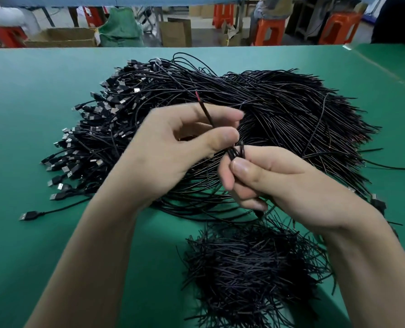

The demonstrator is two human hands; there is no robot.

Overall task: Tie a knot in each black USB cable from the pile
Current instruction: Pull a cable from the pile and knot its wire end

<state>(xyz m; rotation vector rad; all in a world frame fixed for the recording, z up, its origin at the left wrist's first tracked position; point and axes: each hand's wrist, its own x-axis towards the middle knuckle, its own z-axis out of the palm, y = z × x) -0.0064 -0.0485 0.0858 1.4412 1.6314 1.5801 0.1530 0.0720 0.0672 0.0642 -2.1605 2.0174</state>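
Observation:
A large pile of black USB cables [256, 110] lies across the middle of the green table [31, 114], plugs fanned out to the left and bare ends to the right. Above it, my left hand [173, 147] pinches the free end of one black cable [207, 117] between thumb and fingers; a red wire tip shows at that end. My right hand [274, 183] grips the same cable just below, where it forms a small loop [238, 151] at my thumb. The two hands almost touch.
A smaller heap of black cables [251, 266] lies near the front edge under my right forearm. A single USB plug [29, 215] lies apart at the left. Beyond the table's far edge stand cardboard boxes [62, 37], a green sack and orange stools [270, 31].

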